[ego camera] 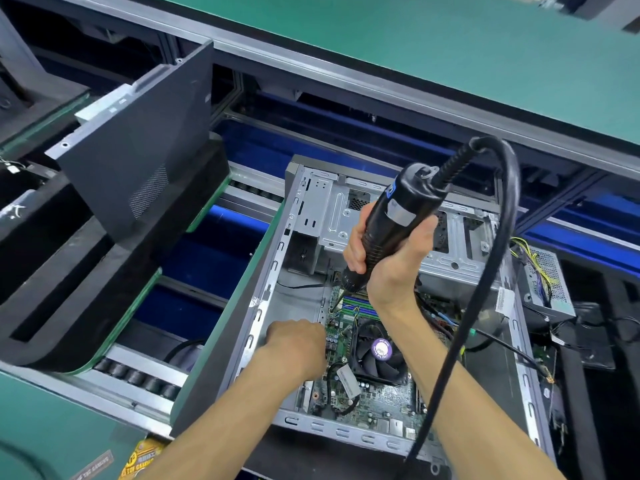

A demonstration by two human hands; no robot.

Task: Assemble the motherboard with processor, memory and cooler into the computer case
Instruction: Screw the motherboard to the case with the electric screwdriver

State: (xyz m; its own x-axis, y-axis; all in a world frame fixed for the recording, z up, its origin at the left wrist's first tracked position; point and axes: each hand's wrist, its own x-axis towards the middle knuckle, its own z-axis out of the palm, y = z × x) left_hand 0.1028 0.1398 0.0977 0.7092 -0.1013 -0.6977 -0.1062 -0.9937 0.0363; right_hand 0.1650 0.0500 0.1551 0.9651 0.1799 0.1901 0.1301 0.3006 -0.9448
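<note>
Head view shows the motherboard [360,393] already lying flat inside the open computer case [263,306], with the cooler [379,351] and its fan sitting on top near the middle and the memory sticks [360,304] just beyond it on the far side. A black electric screwdriver [391,223] is gripped tightly by the right hand [388,261], with the fingers wrapped around its body, and its thin tip is pointed down at the far left corner of the board. A thick black cord [485,271] loops from the top of the tool down past the right arm. The left hand [298,341] is laid on the left edge of the board, but its fingers are hidden, so it cannot be told whether anything is pinched. The step looks like a screw being driven in to fix the board. To do it well, the tool should be held straight up over the hole, not tilted, and pushed down gently. The board should be kept steady so the holes stay lined up. The cord should be kept away from the fan and the small wires.
</note>
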